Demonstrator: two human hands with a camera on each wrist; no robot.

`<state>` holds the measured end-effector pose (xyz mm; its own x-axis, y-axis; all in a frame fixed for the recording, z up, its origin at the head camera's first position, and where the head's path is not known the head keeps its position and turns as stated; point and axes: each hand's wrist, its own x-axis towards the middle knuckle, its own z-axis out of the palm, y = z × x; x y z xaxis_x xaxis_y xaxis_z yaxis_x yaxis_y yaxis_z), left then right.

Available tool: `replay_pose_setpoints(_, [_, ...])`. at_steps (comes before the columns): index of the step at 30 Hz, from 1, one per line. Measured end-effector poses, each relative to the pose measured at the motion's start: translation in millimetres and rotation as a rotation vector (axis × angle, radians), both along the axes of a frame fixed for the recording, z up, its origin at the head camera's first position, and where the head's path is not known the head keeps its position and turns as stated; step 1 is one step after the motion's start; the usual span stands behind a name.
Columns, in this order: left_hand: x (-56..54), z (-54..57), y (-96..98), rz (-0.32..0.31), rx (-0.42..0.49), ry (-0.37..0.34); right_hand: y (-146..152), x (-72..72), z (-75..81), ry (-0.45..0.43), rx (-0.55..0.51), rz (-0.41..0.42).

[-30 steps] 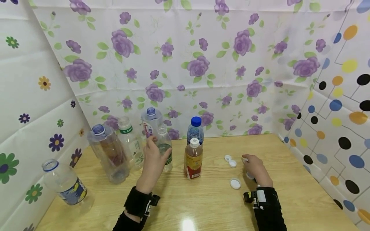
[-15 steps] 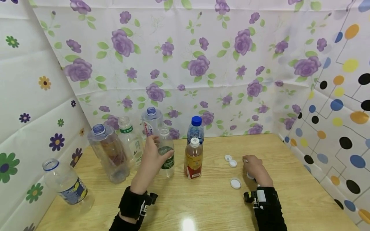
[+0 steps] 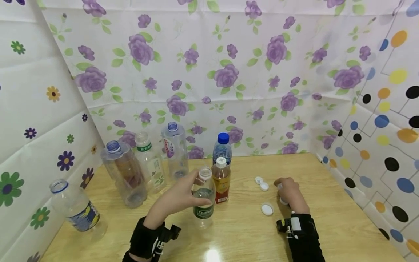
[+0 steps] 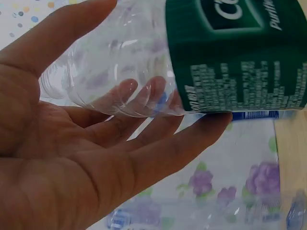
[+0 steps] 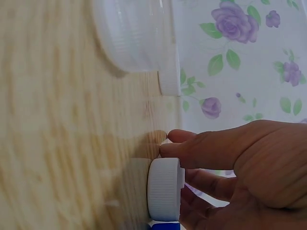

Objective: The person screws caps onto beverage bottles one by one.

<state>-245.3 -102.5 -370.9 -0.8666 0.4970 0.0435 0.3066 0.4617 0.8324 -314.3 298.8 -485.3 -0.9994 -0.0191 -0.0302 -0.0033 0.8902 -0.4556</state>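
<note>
My left hand (image 3: 180, 198) grips a clear plastic bottle (image 3: 204, 214) with a green label and an uncapped mouth. In the left wrist view, the thumb lies on one side of this bottle (image 4: 139, 57) and the fingers on the other. It is in front of a brown drink bottle (image 3: 220, 180) with a white cap. My right hand (image 3: 288, 191) is low over the table among loose caps, fingertips down. In the right wrist view, a ribbed white cap (image 5: 164, 189) stands before its fingers, with a blue cap (image 5: 165, 226) beside it. Whether the fingertips pinch a cap is hidden.
Uncapped empty bottles stand left: a blue-labelled one (image 3: 83, 216), a large bluish one (image 3: 126, 174), a green-necked one (image 3: 150, 163) and another bluish one (image 3: 176, 153). A blue-capped bottle (image 3: 222, 149) stands at the back. White caps (image 3: 267, 209) lie right of centre.
My left hand has taken hold of the green-labelled bottle and brought it right and nearer, away from the back bottles. My right hand has barely moved among the caps.
</note>
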Motion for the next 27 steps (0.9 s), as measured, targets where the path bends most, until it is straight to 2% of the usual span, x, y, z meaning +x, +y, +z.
replay_pose_setpoints(3, [2.3, -4.2, 6.2, -0.092, 0.042, -0.04, -2, 0.4, -1.8, -0.003, -0.032, -0.013])
replay_pose_setpoints(5, [3.8, -6.2, 9.5, -0.128, 0.065, -0.053, -3, 0.4, -1.4, 0.004, -0.03, -0.015])
replay_pose_setpoints(10, [5.4, -6.9, 15.0, -0.158, 0.101, -0.06, -7, 1.9, 3.6, 0.045, -0.035, -0.037])
replay_pose_setpoints(14, [5.0, -5.7, 16.7, -0.186, 0.111, -0.05, -9, 3.5, 8.2, 0.171, -0.069, -0.016])
replay_pose_setpoints(19, [5.3, -3.6, 17.0, -0.2, 0.116, -0.071, -21, 5.7, 30.6, 0.342, -0.104, 0.002])
replay_pose_setpoints(20, [5.6, -3.1, 17.1, -0.197, 0.114, -0.075, -28, 10.7, 42.3, 0.357, -0.126, -0.002])
replay_pose_setpoints(24, [7.0, -2.9, 17.9, -0.191, 0.106, -0.07, -50, 21.9, 67.0, 0.469, -0.17, 0.02])
replay_pose_setpoints(27, [7.8, -3.8, 19.2, -0.191, 0.101, -0.058, -68, 32.4, 84.5, 0.572, -0.223, 0.066])
